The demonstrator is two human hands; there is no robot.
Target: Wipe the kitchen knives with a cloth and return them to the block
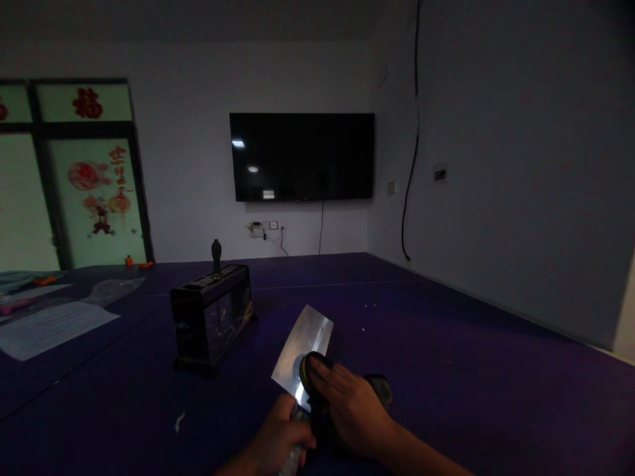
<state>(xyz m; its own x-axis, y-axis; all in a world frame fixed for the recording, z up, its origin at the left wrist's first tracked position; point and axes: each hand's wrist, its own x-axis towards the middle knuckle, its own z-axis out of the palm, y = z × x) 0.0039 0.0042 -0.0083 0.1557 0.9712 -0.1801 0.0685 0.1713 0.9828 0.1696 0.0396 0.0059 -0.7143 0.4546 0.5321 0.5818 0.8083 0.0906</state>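
Note:
My left hand (285,433) is closed around the handle of a cleaver (300,344), its broad shiny blade tilted up and away from me. In my right hand (352,403) is a black handheld power tool (381,389) with a round head and a yellowish rim. That head lies against or just over the blade near the handle; I cannot tell whether it touches. A bright patch of light shows on the steel beside it. My fingers hide most of the tool's body.
Left of the blade, a black box-shaped device (211,320) with a clear side and upright knob stands on the purple surface (446,396). Papers (59,327) and clear plastic (114,289) lie at far left. A white scrap (179,422) lies nearer. A television (302,157) hangs behind.

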